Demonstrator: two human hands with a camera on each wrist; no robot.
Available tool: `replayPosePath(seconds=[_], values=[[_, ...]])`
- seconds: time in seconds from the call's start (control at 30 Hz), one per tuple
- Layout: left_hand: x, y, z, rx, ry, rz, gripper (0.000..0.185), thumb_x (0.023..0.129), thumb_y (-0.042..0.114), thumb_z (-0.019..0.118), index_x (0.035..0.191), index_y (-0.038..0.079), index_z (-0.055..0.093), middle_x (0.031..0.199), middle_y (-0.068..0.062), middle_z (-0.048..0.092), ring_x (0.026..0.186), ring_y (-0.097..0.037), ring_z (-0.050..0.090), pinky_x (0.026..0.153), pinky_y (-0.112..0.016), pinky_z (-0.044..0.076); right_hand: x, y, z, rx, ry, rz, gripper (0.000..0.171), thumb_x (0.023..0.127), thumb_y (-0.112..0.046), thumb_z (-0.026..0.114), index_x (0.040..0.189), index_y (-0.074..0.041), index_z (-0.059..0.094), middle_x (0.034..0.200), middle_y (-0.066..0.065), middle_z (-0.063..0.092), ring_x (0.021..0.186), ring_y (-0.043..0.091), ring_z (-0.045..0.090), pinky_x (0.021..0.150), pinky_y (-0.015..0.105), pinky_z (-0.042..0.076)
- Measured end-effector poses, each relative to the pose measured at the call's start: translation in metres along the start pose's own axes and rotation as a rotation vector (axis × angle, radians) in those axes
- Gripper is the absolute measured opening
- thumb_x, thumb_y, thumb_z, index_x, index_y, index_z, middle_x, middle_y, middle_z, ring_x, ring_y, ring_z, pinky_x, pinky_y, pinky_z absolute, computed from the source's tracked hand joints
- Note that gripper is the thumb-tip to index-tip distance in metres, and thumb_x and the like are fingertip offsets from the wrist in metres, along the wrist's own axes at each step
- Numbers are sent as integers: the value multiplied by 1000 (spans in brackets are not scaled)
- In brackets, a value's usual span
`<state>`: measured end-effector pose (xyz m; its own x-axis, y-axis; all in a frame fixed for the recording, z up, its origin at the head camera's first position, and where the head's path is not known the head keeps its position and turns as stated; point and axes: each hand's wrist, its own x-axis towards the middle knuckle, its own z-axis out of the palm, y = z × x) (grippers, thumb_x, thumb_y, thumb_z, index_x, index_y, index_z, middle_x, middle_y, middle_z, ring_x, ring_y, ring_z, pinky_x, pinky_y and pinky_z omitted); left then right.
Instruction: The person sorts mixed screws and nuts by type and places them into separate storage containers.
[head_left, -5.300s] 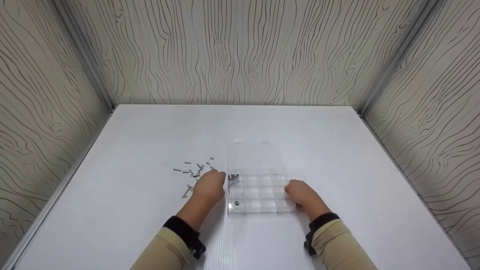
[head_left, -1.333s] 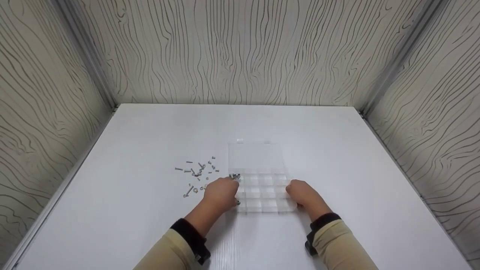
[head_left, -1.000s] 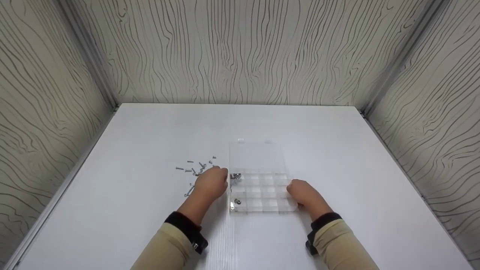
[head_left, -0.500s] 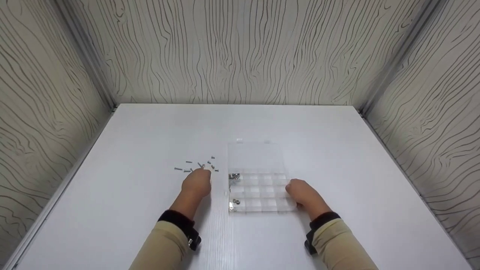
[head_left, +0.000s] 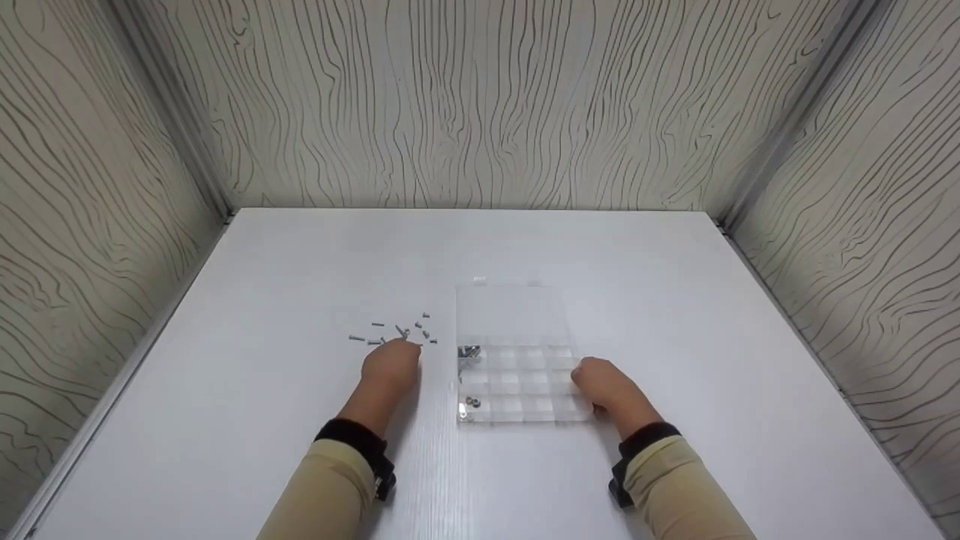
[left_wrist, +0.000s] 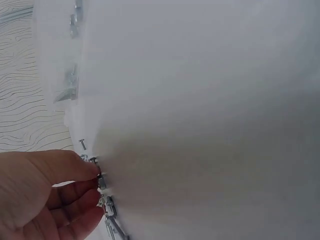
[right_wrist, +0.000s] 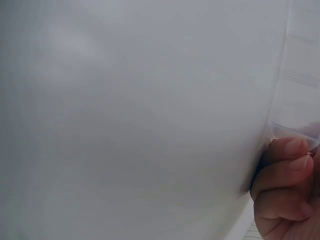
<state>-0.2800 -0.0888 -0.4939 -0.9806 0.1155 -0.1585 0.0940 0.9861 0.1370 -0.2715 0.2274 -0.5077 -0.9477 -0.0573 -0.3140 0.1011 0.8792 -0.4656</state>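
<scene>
A clear compartment box (head_left: 525, 409) lies on the white table (head_left: 300, 255), its lid (head_left: 510, 311) folded open behind it. Screws (head_left: 469, 352) fill its far-left cell and a nut (head_left: 472, 403) sits in the near-left cell. Loose screws (head_left: 401, 332) are scattered left of the box. My left hand (head_left: 409, 351) reaches into that scatter. In the left wrist view its thumb and fingers (left_wrist: 92, 172) pinch a small screw (left_wrist: 102, 180) against the table. My right hand (head_left: 589, 375) holds the box's right edge, its fingers (right_wrist: 287, 172) curled against the box wall (right_wrist: 295, 132).
Wood-grain panels (head_left: 480, 105) wall in the table at the back and both sides. More screws (left_wrist: 70, 85) lie further along the table in the left wrist view. Bare white table surrounds the box and scatter.
My left hand has moved left from the box's left column to the loose screws and closed on one. The right hand and the box have stayed put.
</scene>
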Motion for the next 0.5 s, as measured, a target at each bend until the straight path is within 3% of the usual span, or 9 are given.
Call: replayPosePath(seconds=[0.23, 0.5], values=[[1, 5, 1, 27, 9, -2, 21, 91, 12, 48, 107, 5, 61, 106, -12, 62, 101, -26, 58, 89, -38, 48, 0, -1, 0, 51, -9, 38, 21, 90, -13, 37, 84, 0, 52, 63, 8, 47, 46, 17, 43, 37, 24, 36], [1, 22, -4, -48, 56, 50, 26, 85, 13, 59, 110, 8, 63, 107, -10, 64, 104, -24, 58, 91, -37, 47, 0, 0, 0, 75, -11, 56, 20, 90, -12, 36, 85, 0, 52, 62, 9, 47, 44, 16, 42, 35, 23, 35]])
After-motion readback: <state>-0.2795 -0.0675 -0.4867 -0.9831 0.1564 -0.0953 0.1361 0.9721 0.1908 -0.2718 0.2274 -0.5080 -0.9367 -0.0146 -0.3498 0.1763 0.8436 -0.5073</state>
